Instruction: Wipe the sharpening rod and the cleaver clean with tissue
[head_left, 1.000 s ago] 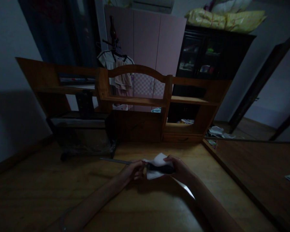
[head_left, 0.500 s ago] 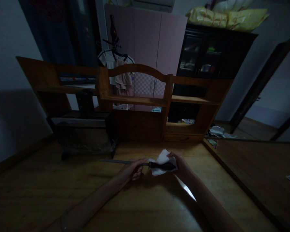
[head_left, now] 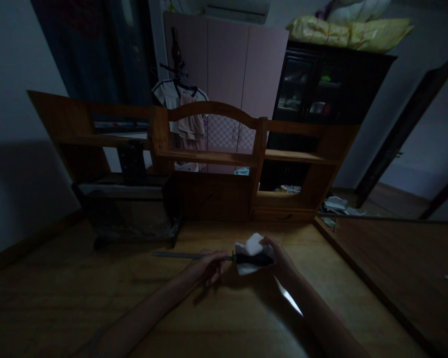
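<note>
A long, thin sharpening steel point(head_left: 177, 255) lies nearly level across the view, above the wooden tabletop point(head_left: 224, 318). Its rod points left, and its black handle point(head_left: 254, 259) lies to the right. My left hand point(head_left: 209, 264) is closed around the rod, a short way left of the guard. Under and behind the handle is a crumpled white tissue point(head_left: 254, 242). My right hand point(head_left: 280, 256) grips this tissue against the handle's right end; its fingertips are partly hidden by the tissue.
A wooden shelf unit point(head_left: 212, 158) stands along the table's far edge. At the left is a dark box-like object point(head_left: 127, 214) with a clear front. A raised wooden rim point(head_left: 353, 263) borders the table's right side. Wardrobes and hanging clothes are beyond.
The steel's handle and the tissue have shifted slightly right and down in view. More bare rod shows between my left hand and the guard. Both hands keep their hold.
</note>
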`<state>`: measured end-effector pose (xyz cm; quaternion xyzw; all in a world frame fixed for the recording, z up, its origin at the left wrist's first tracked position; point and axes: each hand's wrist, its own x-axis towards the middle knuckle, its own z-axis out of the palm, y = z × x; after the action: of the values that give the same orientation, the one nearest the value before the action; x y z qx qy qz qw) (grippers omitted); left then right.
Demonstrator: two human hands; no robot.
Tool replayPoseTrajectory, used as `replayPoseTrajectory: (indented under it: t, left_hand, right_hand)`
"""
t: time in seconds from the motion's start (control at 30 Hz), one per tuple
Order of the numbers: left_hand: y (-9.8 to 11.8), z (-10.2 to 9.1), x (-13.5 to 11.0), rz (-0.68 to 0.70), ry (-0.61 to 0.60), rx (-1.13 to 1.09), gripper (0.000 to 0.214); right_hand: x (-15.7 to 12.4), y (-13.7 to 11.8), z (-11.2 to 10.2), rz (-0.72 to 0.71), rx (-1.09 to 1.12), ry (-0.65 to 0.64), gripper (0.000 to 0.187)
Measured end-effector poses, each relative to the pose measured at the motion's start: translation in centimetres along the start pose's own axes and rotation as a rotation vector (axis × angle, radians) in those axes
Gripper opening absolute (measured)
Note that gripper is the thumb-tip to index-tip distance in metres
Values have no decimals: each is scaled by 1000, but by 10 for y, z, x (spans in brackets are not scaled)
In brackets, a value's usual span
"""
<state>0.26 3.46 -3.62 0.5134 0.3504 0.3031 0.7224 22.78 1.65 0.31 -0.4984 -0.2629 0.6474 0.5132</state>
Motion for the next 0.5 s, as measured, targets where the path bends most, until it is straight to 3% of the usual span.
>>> replayPoseTrajectory:
  t: [0.27, 0.5]
  left_hand:
    - [-5, -8, 4, 12, -15, -101, 46]
    - [-2, -1, -3, 34, -66, -194, 39]
  right_hand:
    - [12, -7, -17, -118, 66, 75, 23]
    - [8, 2, -8, -107, -123, -119, 30]
